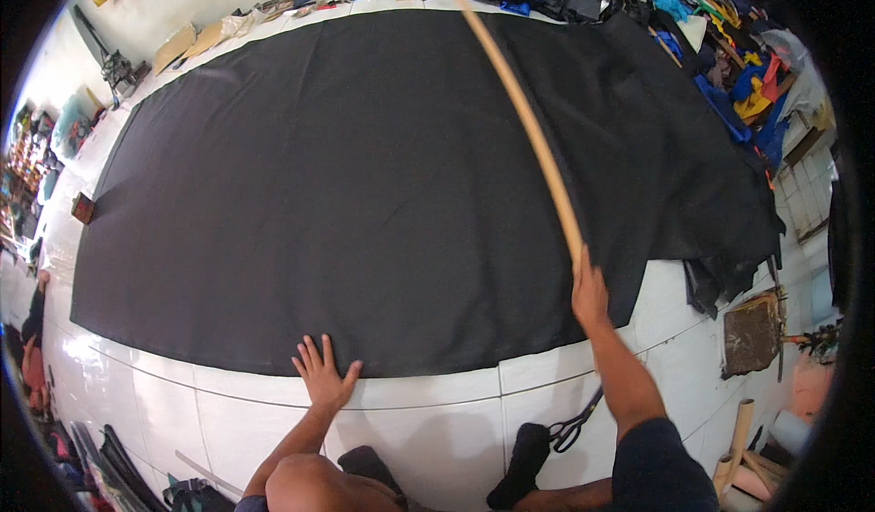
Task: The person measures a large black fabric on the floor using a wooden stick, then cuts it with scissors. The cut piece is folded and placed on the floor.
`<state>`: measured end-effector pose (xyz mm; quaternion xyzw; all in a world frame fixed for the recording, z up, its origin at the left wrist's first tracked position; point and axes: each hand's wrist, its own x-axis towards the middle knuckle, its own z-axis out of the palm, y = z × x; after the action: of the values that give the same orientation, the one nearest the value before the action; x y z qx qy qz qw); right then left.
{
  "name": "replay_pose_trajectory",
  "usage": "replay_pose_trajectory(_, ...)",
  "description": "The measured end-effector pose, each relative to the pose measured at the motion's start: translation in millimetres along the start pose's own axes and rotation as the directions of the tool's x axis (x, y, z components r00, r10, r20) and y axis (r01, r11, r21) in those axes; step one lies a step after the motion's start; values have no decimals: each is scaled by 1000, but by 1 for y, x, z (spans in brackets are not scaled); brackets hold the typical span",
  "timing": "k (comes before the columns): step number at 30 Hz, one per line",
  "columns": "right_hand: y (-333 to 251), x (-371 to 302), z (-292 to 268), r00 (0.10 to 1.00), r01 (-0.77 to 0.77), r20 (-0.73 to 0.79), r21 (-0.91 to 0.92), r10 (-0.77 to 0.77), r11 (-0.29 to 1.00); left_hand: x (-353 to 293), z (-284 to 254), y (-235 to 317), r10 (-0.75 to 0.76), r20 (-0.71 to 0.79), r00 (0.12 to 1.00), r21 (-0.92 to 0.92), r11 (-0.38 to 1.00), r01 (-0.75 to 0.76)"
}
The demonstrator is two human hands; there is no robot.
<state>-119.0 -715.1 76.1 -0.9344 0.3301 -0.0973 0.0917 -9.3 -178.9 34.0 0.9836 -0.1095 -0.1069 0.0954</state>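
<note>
A large sheet of black fabric [365,166] lies spread over the white tiled floor, smooth on the left and rumpled at the right. My left hand [325,373] rests flat at the fabric's near edge, fingers spread, holding nothing. In my right hand [589,291] is the near end of a long wooden stick [533,129], with the fingers wrapped round it. The stick reaches across the fabric to its far edge. A pair of scissors [571,432] with black handles lies on the tiles beside my right foot, its blades partly hidden by my forearm.
Piles of coloured fabric scraps [752,84] fill the far right. A small box [83,208] sits at the fabric's left edge. At the right stand a worn brown block [752,334] and cardboard tubes [740,435]. Part of another person [34,348] shows at the far left.
</note>
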Motion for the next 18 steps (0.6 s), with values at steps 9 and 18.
replay_pose_trajectory(9, 103, -153, -8, 991, 49, 134, -197, -23, 979, -26, 23, 28, 305, 22, 952, -38, 952, -304)
replay_pose_trajectory(18, 108, -45, -15, 947, -322, -62, -135, 316, 937, 8, -42, -12, 281, -103, 954, -416, 859, -298)
